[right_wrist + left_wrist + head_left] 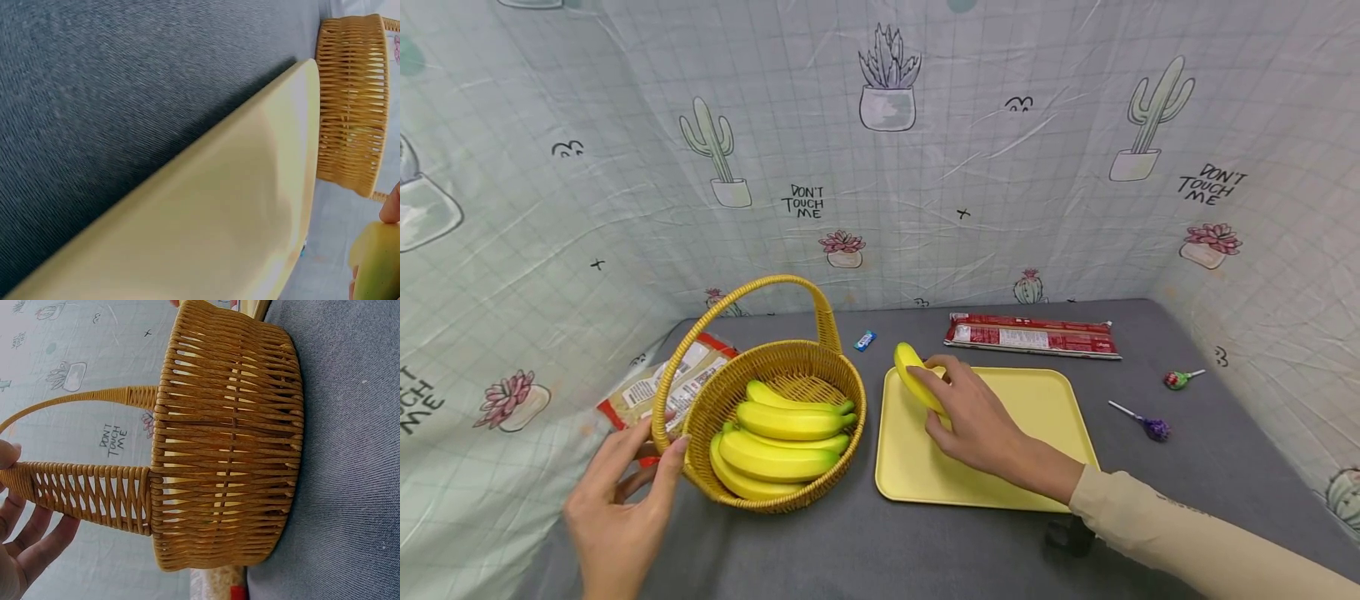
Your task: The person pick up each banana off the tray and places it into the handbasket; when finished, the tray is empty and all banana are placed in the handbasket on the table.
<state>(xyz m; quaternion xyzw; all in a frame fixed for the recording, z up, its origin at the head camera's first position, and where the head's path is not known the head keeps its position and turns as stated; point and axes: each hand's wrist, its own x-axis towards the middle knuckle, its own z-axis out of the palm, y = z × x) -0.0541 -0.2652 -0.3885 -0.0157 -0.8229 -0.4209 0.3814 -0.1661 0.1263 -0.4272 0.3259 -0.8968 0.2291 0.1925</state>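
A round yellow wicker basket stands left of centre, with several yellow bananas lying in it. My left hand grips the near side of its arched handle; thumb and fingers lie on either side of the woven handle in the left wrist view. To the right, a pale yellow tray lies flat on the table. My right hand pinches a single banana above the tray's left part. Close up, this banana shows at the lower right corner of the right wrist view.
Behind the basket lies a clear food packet with red edges. A small blue wrapped sweet and a long red package lie at the back. Two lollipops, one green and one purple, are right of the tray.
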